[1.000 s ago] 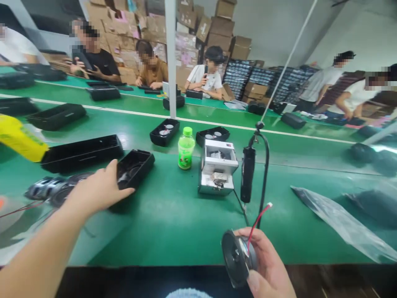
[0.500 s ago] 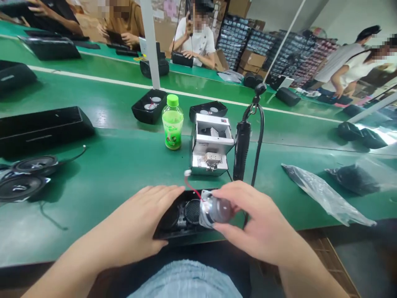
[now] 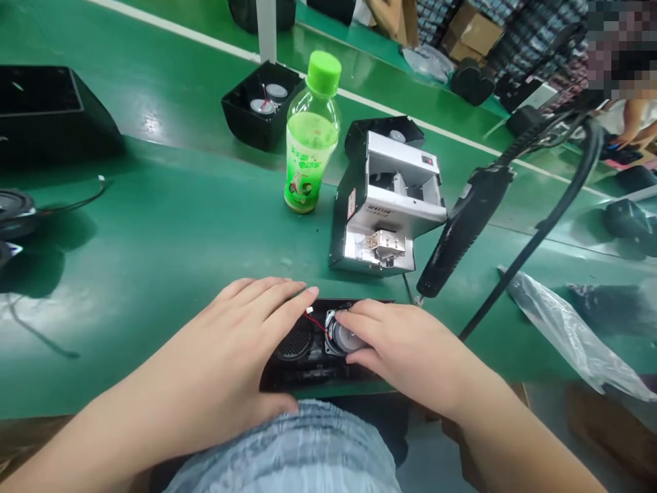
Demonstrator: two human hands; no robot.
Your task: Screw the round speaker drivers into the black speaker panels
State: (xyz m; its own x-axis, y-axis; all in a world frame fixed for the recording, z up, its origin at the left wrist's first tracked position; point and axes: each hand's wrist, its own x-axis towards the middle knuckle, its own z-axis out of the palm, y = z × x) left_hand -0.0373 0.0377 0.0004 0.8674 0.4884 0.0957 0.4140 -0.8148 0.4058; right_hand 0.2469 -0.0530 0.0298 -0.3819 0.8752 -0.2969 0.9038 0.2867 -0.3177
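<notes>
Two hands: both mine, low centre of the frame, on the housing (image 3: 313, 359).
Left hand (image 3: 241, 356): fingers spread flat, pressing on the housing's left end, gripping nothing.
Right hand (image 3: 405, 352): fingertips curled onto the speaker (image 3: 343, 337), which sits in the housing's right opening.
Housing: at the table (image 3: 169, 239) edge.
Behind: bottle (image 3: 311, 137), feeder (image 3: 387, 205), screwdriver (image 3: 465, 229).

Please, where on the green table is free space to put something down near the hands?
Free: the green table between the bottle, the left hand and the loose speakers. Crowded: around the black housing, where the right hand, metal machine and hanging screwdriver stand close.
</notes>
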